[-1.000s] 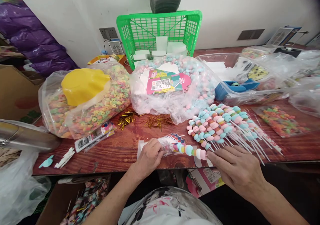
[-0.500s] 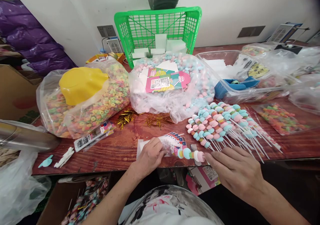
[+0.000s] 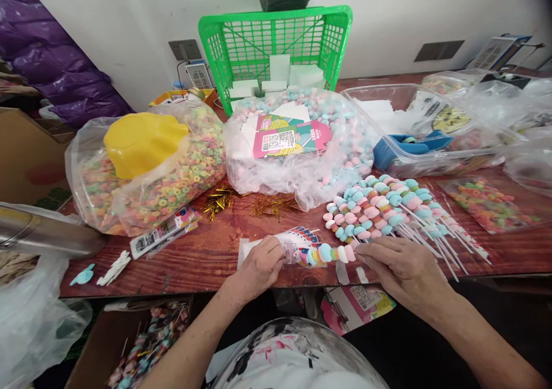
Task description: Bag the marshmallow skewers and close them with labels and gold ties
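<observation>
My left hand [image 3: 264,260] is closed, its fingers pinching the end of a clear printed candy bag [image 3: 290,253]. A skewer of pink, blue, white and yellow candy [image 3: 326,253] lies level between my hands, its left end inside that bag. At the skewer's right end, my right hand [image 3: 403,268] is closed, thumb and fingertips gripping there. Fanned printed bags [image 3: 302,236] lie on the table just behind my left hand. Beyond my right hand is a pile of candy skewers [image 3: 375,208] with white sticks pointing right.
A bag of ring candy [image 3: 185,176] with a yellow bowl [image 3: 144,141] stands left. Behind are a bag of pink and blue candy [image 3: 345,136] and a green basket [image 3: 276,18]. Gold twist ties [image 3: 219,200] lie mid-table. Below sits a carton of skewers [image 3: 146,349].
My right hand and the skewer's right end have risen slightly, toward the skewer pile. The skewer now lies more level. My left hand keeps its pinch on the bag.
</observation>
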Demonstrator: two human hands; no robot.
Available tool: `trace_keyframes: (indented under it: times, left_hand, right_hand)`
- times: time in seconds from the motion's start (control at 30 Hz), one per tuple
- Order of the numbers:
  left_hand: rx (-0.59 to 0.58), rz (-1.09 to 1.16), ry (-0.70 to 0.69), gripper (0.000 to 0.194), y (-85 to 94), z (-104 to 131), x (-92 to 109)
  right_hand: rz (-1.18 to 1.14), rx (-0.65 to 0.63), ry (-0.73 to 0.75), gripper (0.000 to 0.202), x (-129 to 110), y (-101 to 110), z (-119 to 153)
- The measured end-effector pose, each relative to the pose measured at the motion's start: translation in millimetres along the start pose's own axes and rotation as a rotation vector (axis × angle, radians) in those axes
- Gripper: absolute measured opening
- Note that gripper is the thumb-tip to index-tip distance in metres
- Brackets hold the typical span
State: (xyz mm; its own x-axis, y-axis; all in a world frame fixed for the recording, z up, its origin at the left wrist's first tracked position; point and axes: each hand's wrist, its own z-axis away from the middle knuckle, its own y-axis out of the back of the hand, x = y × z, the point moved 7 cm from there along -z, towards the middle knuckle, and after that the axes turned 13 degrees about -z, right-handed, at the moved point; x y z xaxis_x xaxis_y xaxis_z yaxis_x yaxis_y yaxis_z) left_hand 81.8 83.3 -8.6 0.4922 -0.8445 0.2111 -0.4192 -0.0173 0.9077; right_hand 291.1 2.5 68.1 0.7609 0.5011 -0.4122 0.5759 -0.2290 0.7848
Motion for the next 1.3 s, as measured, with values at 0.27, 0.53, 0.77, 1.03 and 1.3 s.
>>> trace_keyframes:
  times: [0.27, 0.53, 0.77, 1.03, 1.3]
  left_hand:
    - [0.026, 0.031, -0.005, 0.018, 2.6, -2, 0]
    - [0.079, 0.0, 0.103, 0.02, 13.7, -5, -5]
    - [-0.024, -0.096, -0.007, 0.029, 5.7, -20, 3]
    - [-0.095, 0.043, 0.115, 0.004, 9.4, -26, 6]
    - [-0.24, 0.576, 0.374, 0.009, 1.0, -31, 10]
  right_hand:
    - [0.26, -0.083, 0.192, 0.024, -25, -19, -10]
    - [0.145, 0.021, 0.177, 0.024, -27, -19, -9]
    - [0.138, 0.085, 0.185, 0.02, -34, -22, -9]
    - [0.305, 0.166, 0.266, 0.018, -50, -22, -9]
    - [0.206, 0.152, 0.352, 0.024, -62, -15, 5]
